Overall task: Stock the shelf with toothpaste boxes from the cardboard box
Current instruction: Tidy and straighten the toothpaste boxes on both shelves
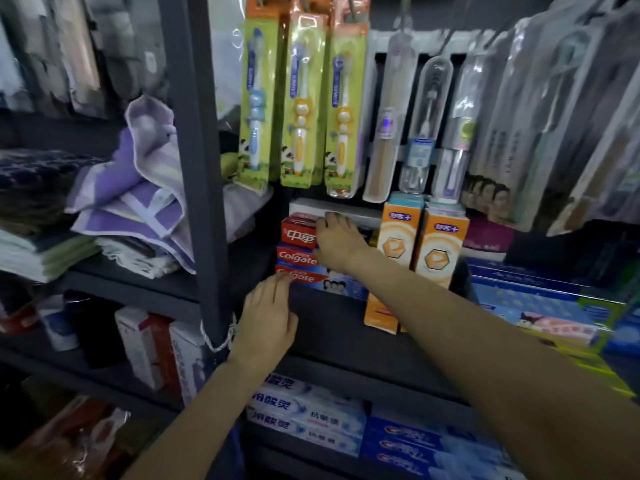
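Resting in a short stack at the centre of the frame, the toothpaste boxes (pixel 301 251) lie flat on the dark shelf (pixel 332 327), a red box on top of two Colgate boxes, their ends facing out so the labels read from the aisle. The right hand (pixel 337 239) lies over the right part of the top box, fingers fairly straight and spread across it; it seems to be pressing or squaring the stack, not gripping. The left hand (pixel 268 317), lower and to the left, is open, its fingertips touching the front end of the bottom Colgate box, probably steadying or nudging it into line. Just right of the stack stand two orange boxes (pixel 420 244), upright. Kids' toothbrushes (pixel 301 109) in green cards hang above. More toothpaste (pixel 311 414) fills the lower shelf at the bottom centre. Folded purple towels (pixel 138 188) sit at the left. The cardboard box is not in view.
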### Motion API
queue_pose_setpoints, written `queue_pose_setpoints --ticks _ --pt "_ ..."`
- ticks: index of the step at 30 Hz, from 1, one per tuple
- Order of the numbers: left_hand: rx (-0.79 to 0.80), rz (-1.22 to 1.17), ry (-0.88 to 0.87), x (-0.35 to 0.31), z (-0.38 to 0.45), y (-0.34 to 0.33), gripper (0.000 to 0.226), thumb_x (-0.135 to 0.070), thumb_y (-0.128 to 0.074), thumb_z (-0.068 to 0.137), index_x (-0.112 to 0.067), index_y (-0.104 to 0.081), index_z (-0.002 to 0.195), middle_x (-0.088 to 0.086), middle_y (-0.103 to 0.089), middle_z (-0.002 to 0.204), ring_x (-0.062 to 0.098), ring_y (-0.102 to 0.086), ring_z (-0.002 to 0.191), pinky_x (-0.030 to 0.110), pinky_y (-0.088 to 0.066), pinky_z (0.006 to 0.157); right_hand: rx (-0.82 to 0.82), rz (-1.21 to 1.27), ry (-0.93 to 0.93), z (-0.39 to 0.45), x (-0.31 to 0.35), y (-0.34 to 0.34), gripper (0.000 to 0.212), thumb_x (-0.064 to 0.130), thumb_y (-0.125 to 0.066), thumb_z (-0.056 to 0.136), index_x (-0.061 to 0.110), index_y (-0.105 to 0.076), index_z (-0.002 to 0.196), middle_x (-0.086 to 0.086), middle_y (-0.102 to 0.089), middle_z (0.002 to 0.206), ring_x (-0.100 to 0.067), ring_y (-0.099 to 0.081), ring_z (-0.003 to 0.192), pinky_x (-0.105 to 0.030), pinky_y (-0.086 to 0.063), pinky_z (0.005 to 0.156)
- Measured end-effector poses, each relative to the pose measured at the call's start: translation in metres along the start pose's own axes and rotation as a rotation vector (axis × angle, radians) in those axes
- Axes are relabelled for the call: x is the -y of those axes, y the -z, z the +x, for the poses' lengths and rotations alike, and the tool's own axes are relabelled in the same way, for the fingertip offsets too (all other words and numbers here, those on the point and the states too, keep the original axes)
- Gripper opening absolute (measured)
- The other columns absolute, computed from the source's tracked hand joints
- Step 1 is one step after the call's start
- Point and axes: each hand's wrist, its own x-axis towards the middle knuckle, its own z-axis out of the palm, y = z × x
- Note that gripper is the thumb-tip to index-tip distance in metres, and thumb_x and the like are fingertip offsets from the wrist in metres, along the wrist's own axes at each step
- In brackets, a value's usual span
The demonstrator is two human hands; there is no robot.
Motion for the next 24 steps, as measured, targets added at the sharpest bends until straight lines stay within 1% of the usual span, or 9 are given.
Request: queue_pose_setpoints --ticks 2,4,6,9,11,15,19,22,24 --pt "0.010 0.010 -0.032 0.010 -0.006 0.001 0.063 0.002 -0.074 0.058 -0.002 -0.052 0.117 0.015 -0.061 0.113 0.030 -0.060 0.099 0.041 -0.052 0.082 0.108 -0.017 -0.104 0.022 -0.002 -0.005 0.070 0.042 -0.048 0.093 0.001 -0.021 0.143 -0.021 -0.025 0.147 -0.036 -0.023 0.136 -0.045 -0.018 0.112" --pt "0.008 -0.001 -0.066 0.017 -0.011 0.001 0.062 -0.003 -0.069 0.062 -0.006 -0.046 0.119 0.012 -0.059 0.115 0.021 -0.049 0.104 0.038 -0.051 0.084 0.196 -0.034 -0.182 0.037 -0.008 -0.011 0.081 0.055 -0.046 0.090 0.006 -0.015 0.146 -0.021 -0.020 0.149 -0.038 -0.021 0.138 -0.048 -0.016 0.113" --pt "0.004 -0.018 -0.084 0.021 -0.013 0.000 0.058 -0.005 -0.065 0.067 -0.008 -0.043 0.121 0.011 -0.058 0.118 0.018 -0.043 0.106 0.037 -0.050 0.087 0.256 -0.017 -0.212 0.043 -0.012 -0.015 0.088 0.060 -0.050 0.086 0.011 -0.012 0.148 -0.019 -0.019 0.149 -0.039 -0.021 0.137 -0.048 -0.019 0.112" --pt "0.005 -0.010 -0.061 0.023 -0.013 0.001 0.047 -0.018 -0.039 0.076 -0.010 -0.042 0.122 0.007 -0.057 0.119 0.015 -0.043 0.108 0.034 -0.047 0.090 0.223 0.006 -0.221 0.048 -0.012 -0.018 0.091 0.057 -0.060 0.081 0.015 -0.014 0.148 -0.021 -0.020 0.147 -0.041 -0.025 0.134 -0.048 -0.024 0.109" --pt "0.006 -0.006 -0.067 0.023 -0.012 0.001 0.048 -0.020 -0.033 0.076 -0.011 -0.042 0.123 0.007 -0.057 0.120 0.015 -0.043 0.109 0.033 -0.047 0.092 0.188 0.049 -0.217 0.049 -0.013 -0.017 0.092 0.054 -0.066 0.078 0.018 -0.018 0.147 -0.021 -0.024 0.145 -0.040 -0.026 0.133 -0.048 -0.027 0.106" --pt "-0.026 -0.022 -0.089 0.019 -0.009 0.006 0.049 -0.017 -0.033 0.077 -0.010 -0.043 0.124 0.006 -0.054 0.123 0.014 -0.043 0.113 0.030 -0.044 0.096 0.132 0.169 -0.181 0.045 -0.010 -0.007 0.090 0.048 -0.074 0.072 0.021 -0.026 0.143 -0.016 -0.037 0.141 -0.037 -0.032 0.131 -0.043 -0.029 0.104" --pt "-0.099 -0.079 -0.085 0.005 -0.001 0.024 0.053 -0.014 -0.035 0.077 -0.007 -0.042 0.129 0.009 -0.046 0.131 0.018 -0.040 0.120 0.027 -0.027 0.104 0.059 0.312 -0.166 0.015 0.008 0.005 0.089 0.053 -0.074 0.069 0.021 -0.031 0.140 -0.016 -0.037 0.136 -0.036 -0.035 0.127 -0.042 -0.031 0.104" --pt "-0.092 -0.092 -0.081 -0.004 0.001 0.033 0.056 -0.014 -0.035 0.075 -0.007 -0.038 0.130 0.010 -0.041 0.134 0.021 -0.037 0.123 0.030 -0.024 0.106 0.112 0.337 -0.121 -0.022 0.019 0.000 0.087 0.053 -0.074 0.067 0.020 -0.035 0.137 -0.015 -0.037 0.132 -0.035 -0.035 0.124 -0.042 -0.032 0.102" --pt "-0.039 -0.077 -0.089 -0.004 -0.004 0.030 0.060 -0.016 -0.036 0.073 -0.006 -0.035 0.132 0.013 -0.041 0.137 0.023 -0.035 0.125 0.033 -0.025 0.107 0.184 0.359 -0.071 -0.045 0.022 -0.016 0.087 0.050 -0.076 0.066 0.020 -0.036 0.136 -0.013 -0.035 0.132 -0.034 -0.032 0.126 -0.042 -0.030 0.104"
